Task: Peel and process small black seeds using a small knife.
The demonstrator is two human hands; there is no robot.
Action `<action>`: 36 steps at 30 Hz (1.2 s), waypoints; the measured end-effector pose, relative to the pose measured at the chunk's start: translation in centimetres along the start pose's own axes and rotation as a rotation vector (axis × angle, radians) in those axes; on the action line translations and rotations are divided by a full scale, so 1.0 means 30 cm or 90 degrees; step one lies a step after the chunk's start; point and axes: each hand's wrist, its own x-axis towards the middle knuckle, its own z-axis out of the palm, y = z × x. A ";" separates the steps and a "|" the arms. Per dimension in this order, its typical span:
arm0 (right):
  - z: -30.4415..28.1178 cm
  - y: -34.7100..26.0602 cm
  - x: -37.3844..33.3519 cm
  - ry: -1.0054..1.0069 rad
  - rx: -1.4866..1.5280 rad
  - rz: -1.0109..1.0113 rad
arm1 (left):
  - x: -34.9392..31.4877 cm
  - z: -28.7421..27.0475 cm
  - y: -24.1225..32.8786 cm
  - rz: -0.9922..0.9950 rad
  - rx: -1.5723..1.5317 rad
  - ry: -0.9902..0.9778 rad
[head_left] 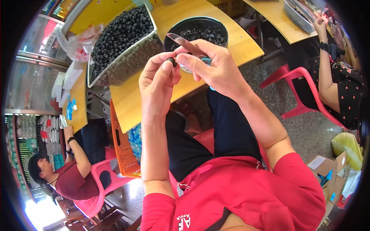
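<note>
Over the near edge of the table, my left hand [157, 82] pinches a small round black piece [172, 62] between thumb and fingertips. My right hand [216, 67] is closed around a small knife [182, 41], its blade pointing up and to the left, above the fingers. The two hands meet at the fingertips, close to the black piece. Just beyond them stands a round dark bowl [226, 34] holding several black ring-like pieces. To its left, a large clear bin [123, 63] is heaped with similar small round black pieces.
The yellow wooden table [129, 109] bends around me. An orange plastic crate [122, 142] stands by my left leg. Co-workers sit on pink chairs at left and right; the right one [304, 82] is near a second table. Cardboard boxes [327, 169] lie at lower right.
</note>
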 end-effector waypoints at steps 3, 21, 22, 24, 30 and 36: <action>-0.009 0.009 -0.006 -0.018 -0.005 0.101 | -0.027 -0.002 -0.002 0.075 0.208 0.013; 0.005 0.029 -0.017 -0.083 0.155 0.183 | -0.099 0.040 -0.035 0.173 0.299 0.118; 0.000 0.019 -0.015 -0.085 0.150 0.188 | -0.094 0.055 -0.033 0.166 0.277 0.131; 0.004 0.020 -0.013 -0.078 0.153 0.188 | -0.096 0.033 -0.035 0.147 0.218 0.110; 0.006 0.028 -0.016 -0.083 0.115 0.150 | -0.098 0.015 -0.041 0.052 0.024 0.080; 0.013 0.041 -0.017 -0.087 0.060 0.141 | -0.113 0.010 -0.041 0.065 0.129 0.092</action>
